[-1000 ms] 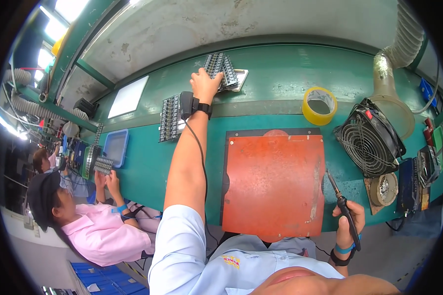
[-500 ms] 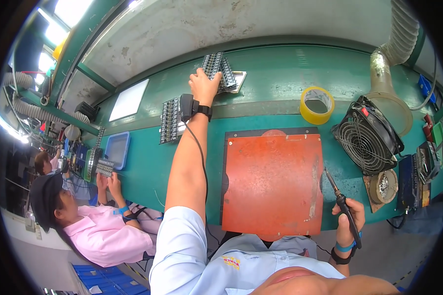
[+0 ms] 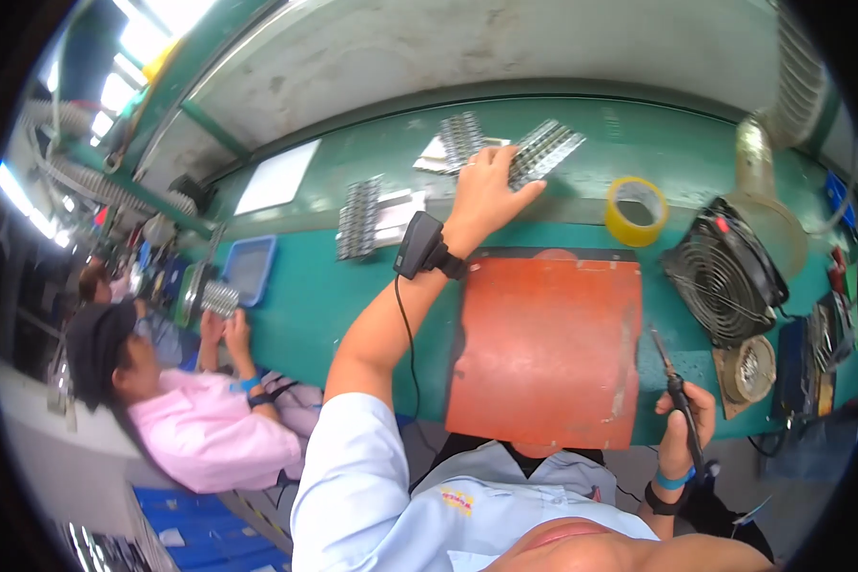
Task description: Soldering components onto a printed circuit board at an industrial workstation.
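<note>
My left hand reaches over the far part of the bench, its fingers closed on the near left edge of a circuit board panel covered in rows of small parts. Another circuit board panel lies just left of it on a pale flat holder. My right hand grips a soldering iron at the right of the red mat, its tip pointing away from me. Left of my left wrist, a third panel lies beside a pale frame.
At the right stand a roll of yellow tape, a black fan and a round tip-cleaning pot. A white sheet and a blue tray lie leftward. A co-worker in pink holds a panel at the left.
My left hand has moved right from the stacked panels, carrying one panel away from the other. My right hand still holds the soldering iron. The whole view has shifted slightly.
</note>
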